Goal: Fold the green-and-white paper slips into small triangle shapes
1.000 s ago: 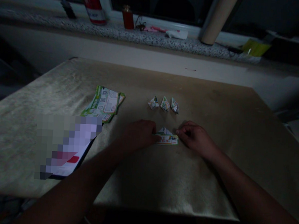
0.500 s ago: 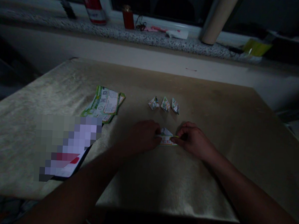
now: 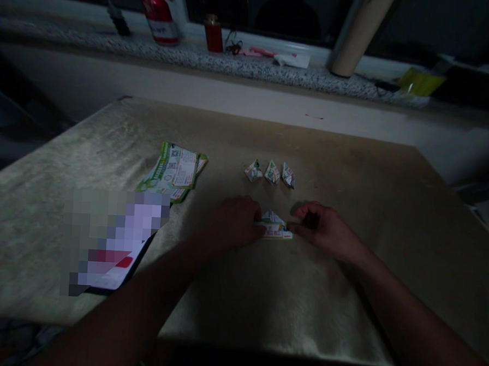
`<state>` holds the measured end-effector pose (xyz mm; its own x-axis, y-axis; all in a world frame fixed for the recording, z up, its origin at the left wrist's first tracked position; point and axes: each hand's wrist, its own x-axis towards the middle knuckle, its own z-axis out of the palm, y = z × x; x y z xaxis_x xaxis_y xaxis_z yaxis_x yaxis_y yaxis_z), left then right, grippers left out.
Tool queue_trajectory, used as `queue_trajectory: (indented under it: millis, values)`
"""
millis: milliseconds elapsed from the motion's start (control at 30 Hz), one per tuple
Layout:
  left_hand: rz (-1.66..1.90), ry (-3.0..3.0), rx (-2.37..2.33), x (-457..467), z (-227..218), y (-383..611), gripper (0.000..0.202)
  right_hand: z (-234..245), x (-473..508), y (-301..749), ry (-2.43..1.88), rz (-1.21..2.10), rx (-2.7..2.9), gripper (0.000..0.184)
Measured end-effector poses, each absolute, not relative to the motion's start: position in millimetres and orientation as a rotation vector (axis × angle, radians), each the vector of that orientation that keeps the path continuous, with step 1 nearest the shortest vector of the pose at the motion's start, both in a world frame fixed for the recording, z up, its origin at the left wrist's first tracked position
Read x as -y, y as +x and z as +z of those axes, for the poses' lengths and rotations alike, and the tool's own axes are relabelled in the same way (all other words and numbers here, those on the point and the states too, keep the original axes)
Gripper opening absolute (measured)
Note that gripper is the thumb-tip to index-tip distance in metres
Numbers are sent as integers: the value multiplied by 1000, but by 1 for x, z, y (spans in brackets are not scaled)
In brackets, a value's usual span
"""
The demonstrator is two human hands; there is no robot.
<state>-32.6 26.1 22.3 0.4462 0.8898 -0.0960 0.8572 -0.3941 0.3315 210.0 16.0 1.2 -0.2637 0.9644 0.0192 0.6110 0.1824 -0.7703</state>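
Observation:
A small folded piece of printed paper (image 3: 275, 234), with a peaked top and a flat band along its lower edge, lies on the table between my hands. My left hand (image 3: 238, 218) grips its left end, thumb in front and fingers behind. At the right end is my right hand (image 3: 322, 228), its fingers curled and its thumb tip close to the paper's corner. A gap shows between that thumb and the forefinger. Beyond the hands stand three small folded paper pieces in a row: a left one (image 3: 254, 171), a middle one (image 3: 272, 173) and a right one (image 3: 288, 175).
Green-and-white printed leaflets (image 3: 180, 166) lie overlapping at left. Nearer me is a phone (image 3: 120, 275) with a lit screen, partly blurred out. A red can (image 3: 160, 20), a red bottle (image 3: 213, 35) and a cardboard tube (image 3: 356, 41) stand on the windowsill behind the table (image 3: 345, 297).
My right hand has drawn slightly right, its thumb off the paper's front, so the right corner now shows. My left hand keeps its hold. The view has shifted slightly.

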Motion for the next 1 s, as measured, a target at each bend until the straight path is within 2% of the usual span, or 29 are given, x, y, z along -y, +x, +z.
queue_trajectory:
  millis: [167, 300, 533, 1000]
  values:
    - [155, 2329, -1546, -25, 24, -26, 35, 4, -12, 191, -1573, 526, 2130, 29]
    - [145, 2347, -1608, -25, 26, -20, 41, 4, -11, 184, -1665, 378, 2167, 31]
    - [75, 2390, -1598, -26, 27, -20, 46, 4, -11, 183, -1667, 356, 2185, 31]
    - [19, 2293, -1642, -30, 28, -45, 31, 8, -18, 196, -1687, 465, 2179, 28]
